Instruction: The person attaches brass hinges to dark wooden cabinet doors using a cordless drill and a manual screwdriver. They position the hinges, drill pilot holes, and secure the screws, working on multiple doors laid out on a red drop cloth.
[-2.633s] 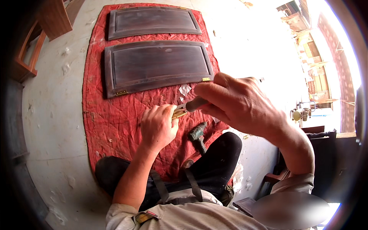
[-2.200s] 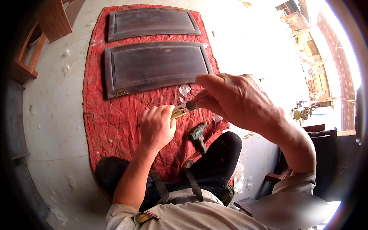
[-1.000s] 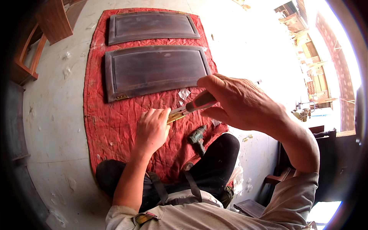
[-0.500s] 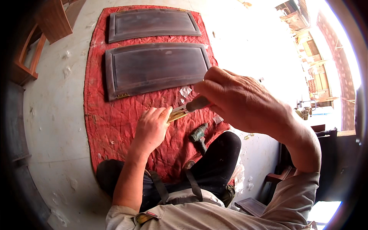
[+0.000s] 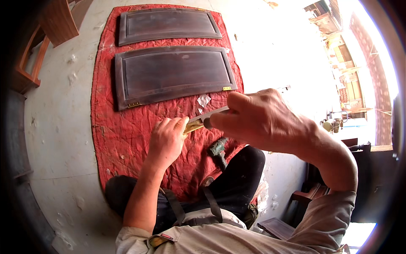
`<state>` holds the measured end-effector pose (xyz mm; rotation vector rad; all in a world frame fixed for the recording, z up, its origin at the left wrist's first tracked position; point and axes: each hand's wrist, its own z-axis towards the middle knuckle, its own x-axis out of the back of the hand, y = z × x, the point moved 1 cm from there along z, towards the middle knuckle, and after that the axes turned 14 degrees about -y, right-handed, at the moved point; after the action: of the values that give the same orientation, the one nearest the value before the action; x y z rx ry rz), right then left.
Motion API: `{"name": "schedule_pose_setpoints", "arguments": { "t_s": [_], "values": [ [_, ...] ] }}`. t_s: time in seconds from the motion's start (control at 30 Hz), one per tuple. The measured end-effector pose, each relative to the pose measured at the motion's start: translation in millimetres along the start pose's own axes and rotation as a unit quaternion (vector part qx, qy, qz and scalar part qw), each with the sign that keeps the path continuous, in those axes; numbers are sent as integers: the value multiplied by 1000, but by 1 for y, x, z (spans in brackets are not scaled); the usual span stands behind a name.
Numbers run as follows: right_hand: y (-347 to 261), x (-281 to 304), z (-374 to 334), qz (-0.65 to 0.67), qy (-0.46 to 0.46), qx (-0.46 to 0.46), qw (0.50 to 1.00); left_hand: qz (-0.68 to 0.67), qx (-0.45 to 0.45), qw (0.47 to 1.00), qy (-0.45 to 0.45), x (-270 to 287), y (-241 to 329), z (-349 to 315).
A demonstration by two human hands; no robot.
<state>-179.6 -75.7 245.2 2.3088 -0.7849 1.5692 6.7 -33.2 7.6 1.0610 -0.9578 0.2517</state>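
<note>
L hand point(image 5: 166, 139) has fingers pinched on a brass piece point(image 5: 194, 126), held up over the red cloth point(image 5: 122, 139), this side of the nearer door point(image 5: 175, 70). R hand point(image 5: 264, 120) is clenched round a screwdriver point(image 5: 207, 123), front end right nr the brass. Drill point(image 5: 218, 151) lies by the person's R knee point(image 5: 249, 160).

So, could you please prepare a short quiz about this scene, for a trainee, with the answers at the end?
1. How many panels lie on the red cloth?

2. True or false: the drill lies on the cloth.

3. What does the left hand hold?
A. The drill
B. A brass piece
C. A panel

Key:
1. Two.
2. True.
3. B.
</note>
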Motion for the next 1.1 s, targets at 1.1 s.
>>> {"name": "schedule_pose_setpoints", "arguments": {
  "t_s": [1.1],
  "values": [
    [-8,26,31,-74,-145,-26,986,-59,32,997,-25,5,-8,-3]
  ]
}}
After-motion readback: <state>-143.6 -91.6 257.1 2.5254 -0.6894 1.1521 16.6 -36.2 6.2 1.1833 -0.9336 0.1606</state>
